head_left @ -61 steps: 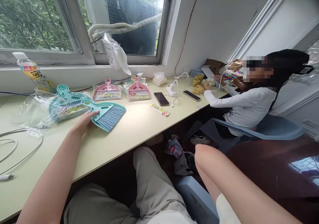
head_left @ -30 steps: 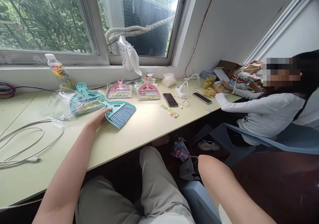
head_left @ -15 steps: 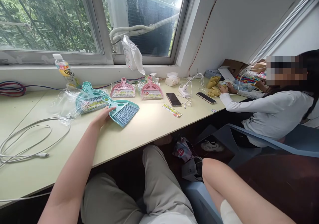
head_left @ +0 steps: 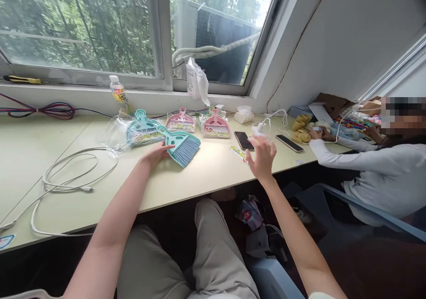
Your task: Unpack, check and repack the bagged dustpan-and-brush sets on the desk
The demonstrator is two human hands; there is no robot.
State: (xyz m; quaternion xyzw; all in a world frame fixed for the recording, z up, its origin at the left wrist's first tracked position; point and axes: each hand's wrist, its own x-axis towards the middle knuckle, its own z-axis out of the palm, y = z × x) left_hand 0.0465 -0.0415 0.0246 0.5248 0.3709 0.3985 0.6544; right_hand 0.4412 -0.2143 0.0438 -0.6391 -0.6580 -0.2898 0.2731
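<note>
My left hand [head_left: 156,153] grips the edge of a teal dustpan and brush set [head_left: 183,147] with blue-grey bristles, resting on the pale table. Behind it lies another teal set [head_left: 143,128] in clear plastic. Two pink sets, one [head_left: 180,121] at the left and one [head_left: 216,125] at the right, lie wrapped further back. My right hand [head_left: 262,157] is raised with fingers apart, holding nothing, over the table's front edge. A yellow printed label [head_left: 237,152] lies beside it, partly hidden by the fingers.
A dark phone [head_left: 243,140], another phone [head_left: 289,143], a white charger [head_left: 258,129] and a tissue pack [head_left: 244,114] are at the right. A bottle [head_left: 119,96] stands by the window. Looped cable [head_left: 49,175] covers the left of the table [head_left: 196,179]. A person in white [head_left: 382,166] sits at the far right.
My right hand has come up over the table's edge with its fingers spread. The view has turned left, so things appear further right. My left hand still holds the teal set.
</note>
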